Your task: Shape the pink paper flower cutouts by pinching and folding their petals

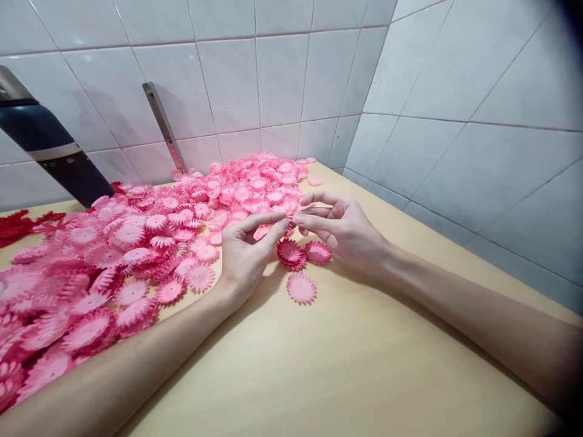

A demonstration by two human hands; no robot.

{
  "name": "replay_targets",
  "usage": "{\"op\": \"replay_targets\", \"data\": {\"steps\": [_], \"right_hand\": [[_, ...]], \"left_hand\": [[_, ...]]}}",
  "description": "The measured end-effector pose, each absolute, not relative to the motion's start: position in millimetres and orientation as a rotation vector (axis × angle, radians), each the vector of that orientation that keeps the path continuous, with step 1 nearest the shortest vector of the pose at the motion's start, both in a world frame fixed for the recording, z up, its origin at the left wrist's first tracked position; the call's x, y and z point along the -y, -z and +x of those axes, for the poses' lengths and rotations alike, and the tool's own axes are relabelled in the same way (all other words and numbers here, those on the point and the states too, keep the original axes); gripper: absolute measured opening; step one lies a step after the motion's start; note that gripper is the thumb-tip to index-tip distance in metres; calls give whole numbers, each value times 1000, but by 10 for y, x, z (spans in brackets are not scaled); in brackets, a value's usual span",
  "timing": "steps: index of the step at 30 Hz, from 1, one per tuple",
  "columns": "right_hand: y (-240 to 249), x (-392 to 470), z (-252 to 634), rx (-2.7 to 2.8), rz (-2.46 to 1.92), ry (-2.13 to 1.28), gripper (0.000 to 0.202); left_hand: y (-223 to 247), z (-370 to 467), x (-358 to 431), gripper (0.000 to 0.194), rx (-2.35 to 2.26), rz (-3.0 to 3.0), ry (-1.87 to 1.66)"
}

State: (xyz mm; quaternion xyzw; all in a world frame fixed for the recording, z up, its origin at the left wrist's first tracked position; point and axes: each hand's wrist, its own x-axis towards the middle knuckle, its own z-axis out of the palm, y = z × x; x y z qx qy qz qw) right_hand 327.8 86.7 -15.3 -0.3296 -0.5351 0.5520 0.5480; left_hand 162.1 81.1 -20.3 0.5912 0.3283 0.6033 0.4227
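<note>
My left hand (246,249) and my right hand (346,230) meet fingertip to fingertip above the table, each pinching with thumb and forefinger. Between them is a pink flower cutout (290,217), mostly covered by the fingers and seen nearly edge-on. Just below the hands lie a dark pink stack of fringed flower cutouts (291,254) and another dark pink cutout (317,252). Closer to me rests a single lighter pink cutout (301,288), flat on the wood. To the left, a large heap of pink flower cutouts (168,243) spreads beside my left forearm.
A dark blue bottle (59,152) stands at the far left, near red cutouts (16,226). Behind the heap, a metal strip (161,121) leans upright against the white tiled wall (232,79). Another tiled wall borders the right side of the wooden table (346,358).
</note>
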Motion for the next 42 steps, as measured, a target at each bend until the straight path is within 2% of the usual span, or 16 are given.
{"op": "replay_targets", "data": {"steps": [16, 27, 35, 42], "right_hand": [[161, -871, 3275, 1243, -801, -1306, 31], [171, -862, 3260, 1249, -789, -1296, 24], [149, -875, 3250, 1201, -775, -1286, 22], [125, -903, 3273, 1112, -681, -1363, 20]], "left_hand": [[172, 1631, -790, 9, -884, 1469, -1503], [166, 1638, -782, 16, -911, 1494, -1478], [235, 1615, -848, 26, -930, 1202, -1436], [257, 1636, -902, 23, -882, 1037, -1558]]}}
